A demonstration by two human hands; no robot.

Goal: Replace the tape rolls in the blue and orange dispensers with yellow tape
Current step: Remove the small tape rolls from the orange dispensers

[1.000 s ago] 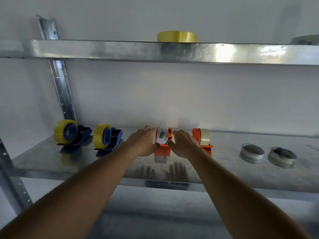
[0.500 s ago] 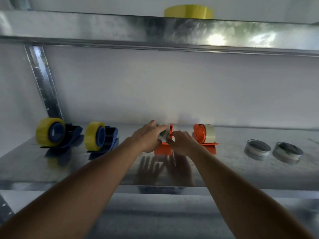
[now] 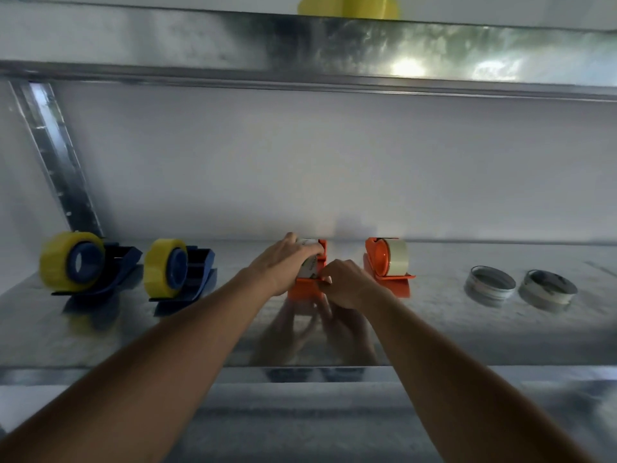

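Note:
Two blue dispensers (image 3: 117, 272) (image 3: 200, 272) stand at the left of the metal shelf, each carrying a yellow tape roll (image 3: 63, 262) (image 3: 160, 265). My left hand (image 3: 283, 262) wraps over a whitish roll (image 3: 309, 267) that sits in the nearer orange dispenser (image 3: 305, 290). My right hand (image 3: 347, 284) pinches at that dispenser's front edge, fingers closed there. A second orange dispenser (image 3: 384, 269) to the right holds a clear roll (image 3: 397, 257). One spare yellow roll (image 3: 347, 6) lies on the upper shelf.
Two grey rolls (image 3: 489, 285) (image 3: 547, 289) lie flat at the shelf's right. The upper shelf's metal front (image 3: 300, 45) hangs low overhead. A slotted upright (image 3: 56, 162) rises at the left. The lower shelf's front lip (image 3: 133, 372) runs under my forearms.
The camera has tilted down and come closer. My left hand has closed further over the whitish roll, and my right hand has dropped to the orange dispenser's front edge.

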